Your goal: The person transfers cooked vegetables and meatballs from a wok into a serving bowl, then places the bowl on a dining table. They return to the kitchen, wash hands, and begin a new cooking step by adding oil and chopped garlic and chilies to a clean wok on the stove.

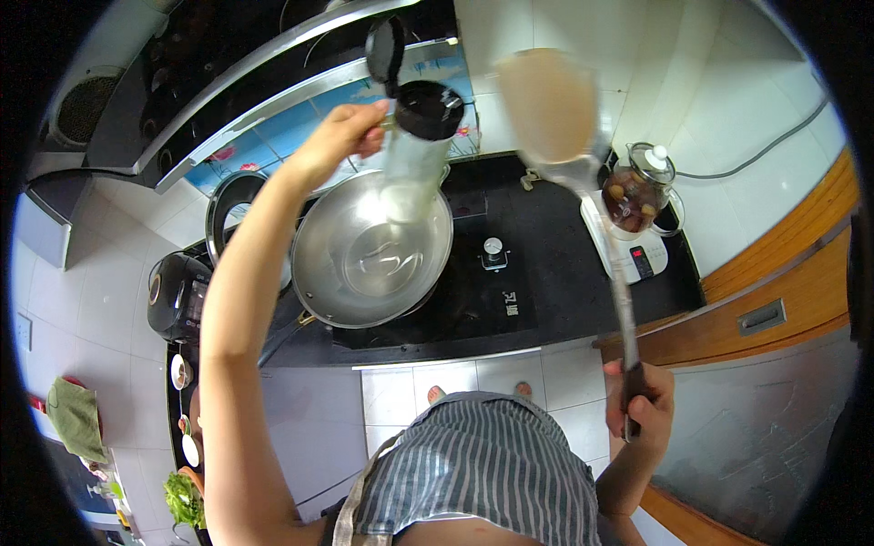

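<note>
My left hand (345, 136) grips a clear glass jar (415, 174) at its upper left side. The jar's black flip lid (386, 54) stands open, and some pale contents show at its base. Directly beneath the jar is a steel wok (324, 252) on the black cooktop, with a little clear liquid pooled in its bottom. In my right hand (652, 409) is a long-handled wok spatula (623, 300), held by its dark handle end. Its broad head is raised above the counter's right half and blurred, looking tan in this light.
A glass kettle (631, 198) with dark liquid sits on a white electric base (652, 258) at right. Left of the wok are a round pan lid (222, 205) and a black rice cooker (174, 300). Small bowls (181, 372) and leafy greens (181, 501) line the left counter.
</note>
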Available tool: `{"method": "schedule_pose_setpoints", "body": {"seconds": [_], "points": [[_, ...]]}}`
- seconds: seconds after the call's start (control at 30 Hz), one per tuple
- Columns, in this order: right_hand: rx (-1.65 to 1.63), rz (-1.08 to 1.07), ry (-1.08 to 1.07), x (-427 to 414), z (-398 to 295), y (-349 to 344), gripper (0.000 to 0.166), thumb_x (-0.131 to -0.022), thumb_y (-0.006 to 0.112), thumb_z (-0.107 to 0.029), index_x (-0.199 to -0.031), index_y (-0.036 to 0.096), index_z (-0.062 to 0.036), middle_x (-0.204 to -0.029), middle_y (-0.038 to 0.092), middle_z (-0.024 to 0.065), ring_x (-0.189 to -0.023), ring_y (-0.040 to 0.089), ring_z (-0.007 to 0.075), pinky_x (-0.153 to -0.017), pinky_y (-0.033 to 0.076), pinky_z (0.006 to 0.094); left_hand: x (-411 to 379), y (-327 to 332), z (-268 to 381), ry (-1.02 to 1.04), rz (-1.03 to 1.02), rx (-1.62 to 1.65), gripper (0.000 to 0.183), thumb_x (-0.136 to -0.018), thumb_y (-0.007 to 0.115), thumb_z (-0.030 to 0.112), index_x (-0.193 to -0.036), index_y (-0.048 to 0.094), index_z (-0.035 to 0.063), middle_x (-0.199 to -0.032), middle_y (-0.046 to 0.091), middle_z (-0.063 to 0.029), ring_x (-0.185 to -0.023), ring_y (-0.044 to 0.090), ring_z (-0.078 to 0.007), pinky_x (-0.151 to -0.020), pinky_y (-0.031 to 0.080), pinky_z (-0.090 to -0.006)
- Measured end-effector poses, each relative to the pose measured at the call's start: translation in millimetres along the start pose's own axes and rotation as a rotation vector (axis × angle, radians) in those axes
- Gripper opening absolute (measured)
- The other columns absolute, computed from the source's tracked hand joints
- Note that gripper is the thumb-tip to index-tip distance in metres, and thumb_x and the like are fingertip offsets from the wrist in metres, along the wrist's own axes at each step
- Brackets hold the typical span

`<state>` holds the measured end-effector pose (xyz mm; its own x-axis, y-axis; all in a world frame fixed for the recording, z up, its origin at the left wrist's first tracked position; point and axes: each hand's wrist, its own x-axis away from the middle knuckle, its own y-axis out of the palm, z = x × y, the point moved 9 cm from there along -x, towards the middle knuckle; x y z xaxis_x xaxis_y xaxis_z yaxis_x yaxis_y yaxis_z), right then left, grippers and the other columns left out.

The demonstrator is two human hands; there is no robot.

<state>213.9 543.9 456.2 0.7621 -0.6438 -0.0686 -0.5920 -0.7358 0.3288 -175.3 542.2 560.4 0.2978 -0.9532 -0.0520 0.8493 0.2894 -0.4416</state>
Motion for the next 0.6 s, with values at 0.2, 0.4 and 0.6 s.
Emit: {"method": "schedule_pose_setpoints", "body": {"seconds": [0.2, 0.4, 0.6], "points": [[0.112, 0.313, -0.11, 33.6, -17.6, -60.5, 0.06, -0.074, 0.063, -0.041, -0.098, 0.052, 0.0128, -0.043, 0.048, 0.0057, -0.03, 0.04, 0.0087, -0.029, 0.028, 0.0213, -68.9, 124.9, -48.5, -0.108, 0.031, 0.54, 0.038, -0.091, 0.039, 0.035, -0.062, 0.043, 0.0119, -0.059, 0.046, 0.0, -0.054, 0.045, -0.0131, -0.059, 0.04, -0.0254], [0.13, 0.399, -0.053, 56.3, -17.0, -88.2, 0.061, -0.074, 0.063, -0.041, -0.099, 0.051, 0.0136, -0.044, 0.048, 0.0066, -0.031, 0.042, 0.0095, -0.03, 0.03, 0.0216, -127.2, 222.3, -121.2, -0.159, 0.114, 0.61, 0.037, -0.093, 0.033, 0.033, -0.066, 0.043, 0.0092, -0.062, 0.05, -0.0043, -0.059, 0.047, -0.0158, -0.063, 0.04, -0.0278], [0.119, 0.504, 0.081, 71.8, -11.7, -115.7, 0.068, -0.067, 0.069, -0.043, -0.099, 0.051, 0.0135, -0.046, 0.051, 0.0086, -0.033, 0.044, 0.0108, -0.032, 0.031, 0.0221, -157.0, 255.2, -162.4, -0.191, 0.287, 0.636, 0.037, -0.094, 0.034, 0.03, -0.067, 0.045, 0.0066, -0.062, 0.05, -0.0045, -0.059, 0.046, -0.0142, -0.061, 0.039, -0.0279]]}}
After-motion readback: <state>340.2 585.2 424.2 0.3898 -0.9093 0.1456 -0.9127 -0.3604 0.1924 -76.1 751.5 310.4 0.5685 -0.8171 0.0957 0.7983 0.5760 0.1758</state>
